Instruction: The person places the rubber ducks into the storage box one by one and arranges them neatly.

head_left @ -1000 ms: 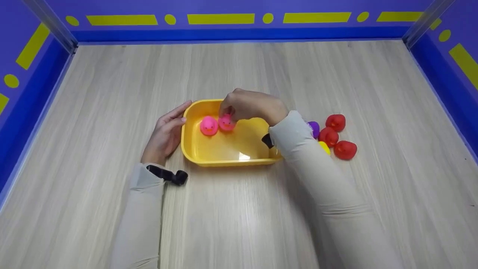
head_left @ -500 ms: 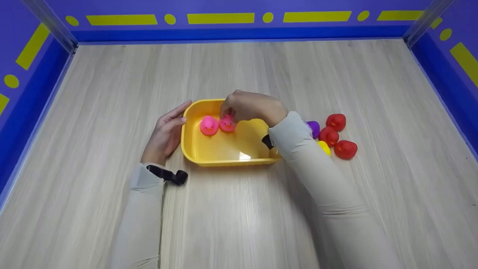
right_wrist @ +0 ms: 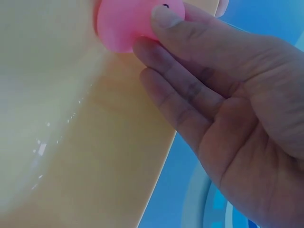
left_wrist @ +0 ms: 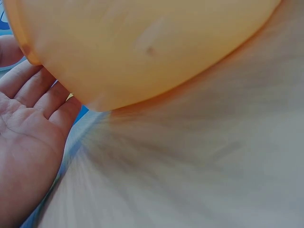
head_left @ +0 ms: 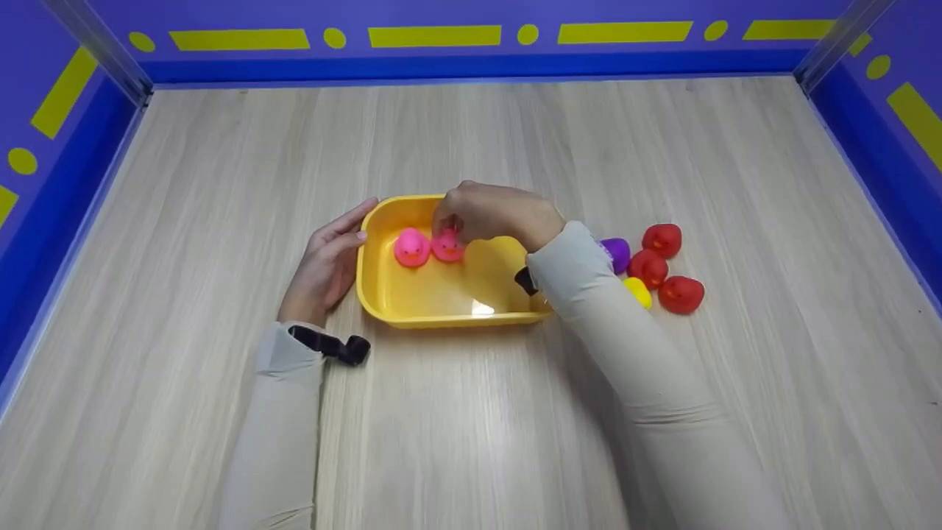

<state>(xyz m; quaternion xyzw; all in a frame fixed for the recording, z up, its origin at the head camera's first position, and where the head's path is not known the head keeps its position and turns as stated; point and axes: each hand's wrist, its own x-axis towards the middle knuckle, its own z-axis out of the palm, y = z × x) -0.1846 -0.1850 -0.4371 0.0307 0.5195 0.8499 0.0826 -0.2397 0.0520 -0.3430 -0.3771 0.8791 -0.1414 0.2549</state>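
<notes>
Inside the yellow plastic tub (head_left: 441, 319), my right hand (head_left: 497, 213) pinches a pink rubber duck (head_left: 447, 246) between thumb and fingers. In the right wrist view the thumb lies over the head of that pink duck (right_wrist: 126, 23). Close to its left sits a second pink rubber duck (head_left: 412, 248) on the tub floor. My left hand (head_left: 329, 258) rests against the tub's left end, thumb near the rim. Its fingers look straight along the outer wall in the left wrist view, where the hand (left_wrist: 33, 118) shows its palm.
Right of the tub lie several red rubber ducks (head_left: 681, 294), a purple one (head_left: 617, 255) and a yellow one (head_left: 638, 292), the last two partly behind my right sleeve (head_left: 625, 338). Blue and purple walls (head_left: 471, 70) border the wooden table (head_left: 471, 427).
Almost nothing differs. My right wrist and sleeve have shifted very slightly, showing a little more of the purple and yellow ducks. Both pink ducks and the tub stay in place.
</notes>
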